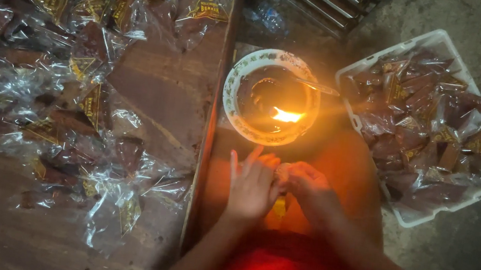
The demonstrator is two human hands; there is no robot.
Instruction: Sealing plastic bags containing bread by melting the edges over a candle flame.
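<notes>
While my left hand (253, 186) and right hand (306, 187) pinch a small packet (282, 174), the flame bowl (247, 71) sits just beyond

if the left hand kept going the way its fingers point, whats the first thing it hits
Most likely the bowl with the small flame. The left hand points its fingers up the picture, towards the bowl's near rim, with only bare surface between. Height is hard to judge, so it might pass over the rim.
</notes>
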